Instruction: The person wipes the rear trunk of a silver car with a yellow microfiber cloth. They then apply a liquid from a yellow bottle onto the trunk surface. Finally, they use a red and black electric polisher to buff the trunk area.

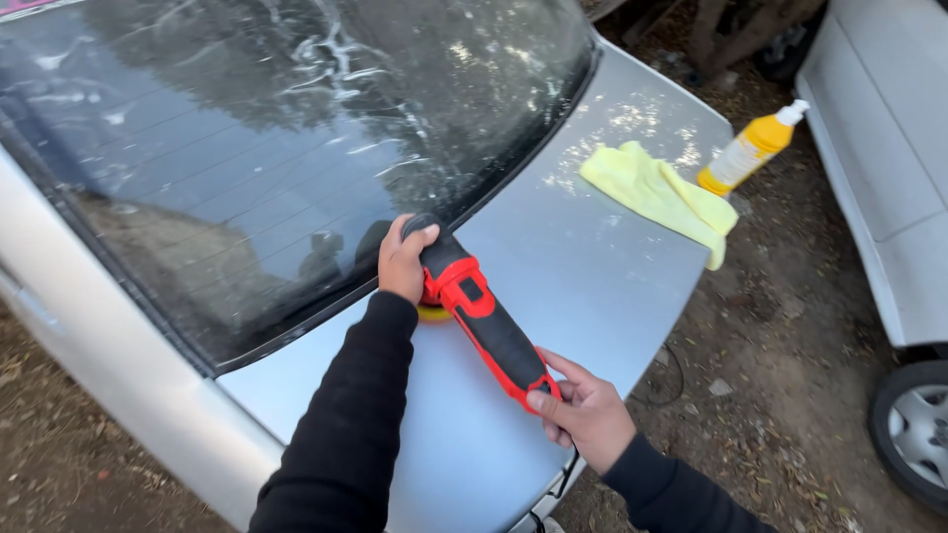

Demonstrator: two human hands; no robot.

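A red and black power polisher lies flat on the silver trunk lid of a car, its yellow pad pressed to the paint just below the rear window. My left hand grips the polisher's black head. My right hand holds the rear end of its handle near the trunk's edge. Both arms wear black sleeves.
A yellow cloth lies on the trunk's far right corner, with a yellow bottle with a white cap beside it. The rear window is streaked with white smears. A white car stands at the right across bare dirt.
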